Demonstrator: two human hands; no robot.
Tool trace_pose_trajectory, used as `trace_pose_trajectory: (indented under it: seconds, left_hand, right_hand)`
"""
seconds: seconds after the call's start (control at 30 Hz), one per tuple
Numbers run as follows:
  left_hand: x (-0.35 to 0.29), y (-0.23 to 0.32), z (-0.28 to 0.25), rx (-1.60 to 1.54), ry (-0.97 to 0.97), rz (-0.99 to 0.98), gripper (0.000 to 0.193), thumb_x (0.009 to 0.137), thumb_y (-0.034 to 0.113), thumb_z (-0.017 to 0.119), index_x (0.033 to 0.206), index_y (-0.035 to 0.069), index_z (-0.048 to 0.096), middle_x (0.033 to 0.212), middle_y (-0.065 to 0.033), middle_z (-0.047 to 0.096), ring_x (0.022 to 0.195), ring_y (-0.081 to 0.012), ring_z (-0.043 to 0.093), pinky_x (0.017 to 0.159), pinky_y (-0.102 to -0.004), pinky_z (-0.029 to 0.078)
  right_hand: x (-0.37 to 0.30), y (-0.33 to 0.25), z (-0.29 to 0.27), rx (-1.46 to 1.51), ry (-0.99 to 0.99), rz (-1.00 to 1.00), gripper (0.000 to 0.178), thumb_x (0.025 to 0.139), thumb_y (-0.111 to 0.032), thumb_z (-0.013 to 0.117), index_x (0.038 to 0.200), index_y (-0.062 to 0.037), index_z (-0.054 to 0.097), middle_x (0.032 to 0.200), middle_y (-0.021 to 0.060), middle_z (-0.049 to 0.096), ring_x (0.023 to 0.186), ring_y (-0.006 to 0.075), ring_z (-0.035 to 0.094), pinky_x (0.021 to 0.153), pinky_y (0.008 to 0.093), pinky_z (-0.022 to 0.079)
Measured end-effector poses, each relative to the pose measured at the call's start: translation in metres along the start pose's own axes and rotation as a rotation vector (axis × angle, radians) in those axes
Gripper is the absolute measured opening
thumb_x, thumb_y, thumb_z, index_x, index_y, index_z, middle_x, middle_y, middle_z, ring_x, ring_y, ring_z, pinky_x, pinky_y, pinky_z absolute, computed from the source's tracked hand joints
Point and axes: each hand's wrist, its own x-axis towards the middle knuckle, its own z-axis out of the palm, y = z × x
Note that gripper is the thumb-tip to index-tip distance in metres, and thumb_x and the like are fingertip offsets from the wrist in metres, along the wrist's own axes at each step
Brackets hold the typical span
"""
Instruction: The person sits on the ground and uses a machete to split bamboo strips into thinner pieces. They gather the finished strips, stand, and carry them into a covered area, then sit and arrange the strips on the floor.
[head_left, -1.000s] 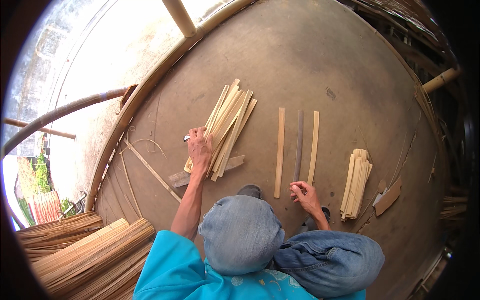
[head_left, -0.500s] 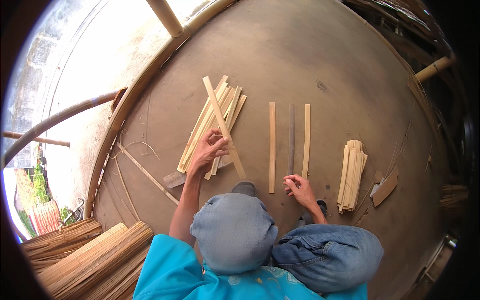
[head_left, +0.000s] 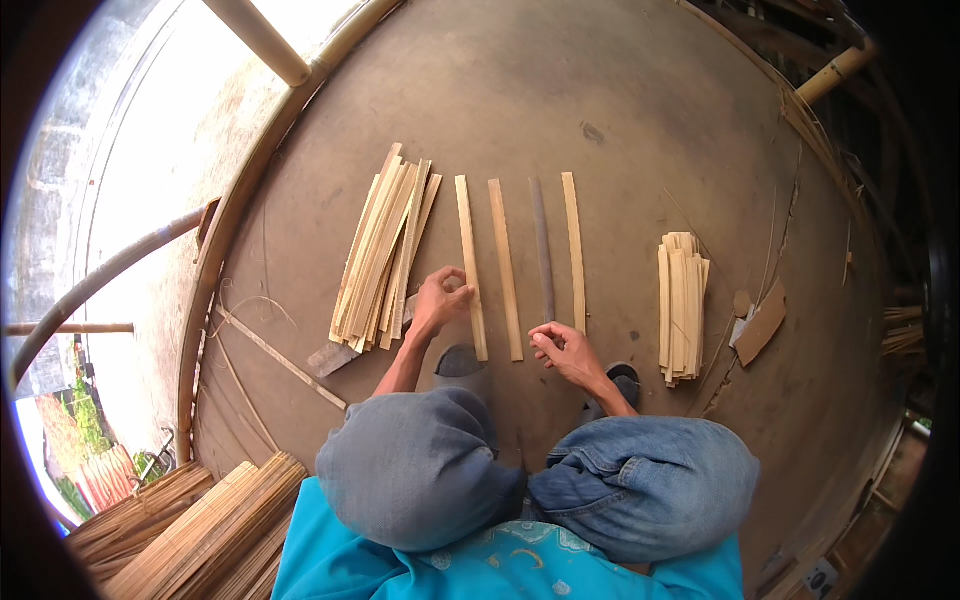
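Fingers pinched at its left edge, my left hand (head_left: 440, 302) is closed on a pale flat bamboo strip (head_left: 466, 235) lying on the brown floor. A second pale strip (head_left: 503, 260), a dark grey strip (head_left: 541, 240) and another pale strip (head_left: 573, 240) lie to its right, roughly parallel and spaced apart. My right hand (head_left: 568, 355) is over the near end of the dark strip, fingers curled together; what they hold, if anything, is hidden. Left of my left hand spreads a loose pile of pale strips (head_left: 385, 250).
A neater stack of strips (head_left: 682, 310) is on the right, beside a brown cardboard scrap (head_left: 762, 325). A flat grey blade-like piece (head_left: 332, 358) sticks out under the left pile. Bundles of long slats (head_left: 215, 525) lie at lower left. A bamboo pole (head_left: 260, 130) borders the floor.
My left hand has brought its strip from a slant above the pile down to the floor, left of the other strips. My right hand stays by the dark strip. The view has shifted.
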Motion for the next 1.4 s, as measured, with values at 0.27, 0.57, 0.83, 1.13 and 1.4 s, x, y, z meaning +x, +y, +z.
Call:
trace_pose_trajectory:
  seconds: [0.27, 0.57, 0.83, 1.13, 1.4]
  left_hand:
    - [-0.01, 0.002, -0.005, 0.44, 0.214, 0.043, 0.026, 0.092, 0.016, 0.077, 0.099, -0.002, 0.059, 0.073, -0.0137, 0.07, 0.064, -0.0201, 0.073, 0.049, -0.0314, 0.058]
    - [-0.036, 0.002, 0.004, 0.691, 0.423, 0.041, 0.038, 0.088, 0.037, 0.075, 0.096, 0.003, 0.063, 0.079, -0.0201, 0.071, 0.076, -0.0373, 0.072, 0.073, -0.047, 0.054]
    - [-0.119, 0.084, 0.042, 0.865, -0.289, -0.249, 0.038, 0.096, 0.04, 0.066, 0.112, 0.006, 0.066, 0.082, -0.0195, 0.073, 0.077, -0.0364, 0.074, 0.073, -0.0462, 0.057]
    - [-0.155, 0.043, 0.026, 0.633, -0.731, -0.541, 0.038, 0.097, 0.038, 0.068, 0.106, 0.002, 0.066, 0.068, -0.0101, 0.072, 0.067, -0.0219, 0.075, 0.058, -0.0354, 0.058]
    - [-0.131, 0.02, -0.019, 0.754, 0.059, -0.188, 0.025, 0.09, 0.03, 0.072, 0.103, 0.008, 0.072, 0.081, -0.0115, 0.074, 0.081, -0.0284, 0.074, 0.077, -0.0416, 0.057]
  right_hand:
    - [0.011, -0.01, 0.028, -0.071, -0.088, -0.069, 0.031, 0.099, -0.029, 0.062, 0.114, -0.0032, 0.071, 0.094, 0.0074, 0.074, 0.08, 0.0148, 0.07, 0.072, 0.0326, 0.055]
    - [0.017, -0.018, 0.016, -0.174, -0.146, -0.229, 0.03, 0.098, -0.025, 0.062, 0.112, -0.0007, 0.071, 0.101, 0.0142, 0.074, 0.081, 0.0244, 0.072, 0.076, 0.037, 0.056]
    - [0.052, -0.021, -0.001, -0.642, 0.001, -0.602, 0.021, 0.093, -0.019, 0.069, 0.111, -0.0063, 0.069, 0.103, 0.0127, 0.067, 0.103, 0.0346, 0.065, 0.086, 0.0447, 0.054]
    - [0.095, -0.033, 0.04, -1.002, -0.068, -0.86, 0.057, 0.091, -0.025, 0.072, 0.145, -0.0145, 0.055, 0.155, 0.0193, 0.042, 0.146, 0.0378, 0.036, 0.119, 0.0492, 0.033]
    - [0.1, -0.025, 0.066, -1.193, -0.149, -0.825, 0.067, 0.094, -0.039, 0.069, 0.154, -0.0203, 0.044, 0.166, 0.0168, 0.027, 0.155, 0.0345, 0.02, 0.127, 0.0493, 0.019]
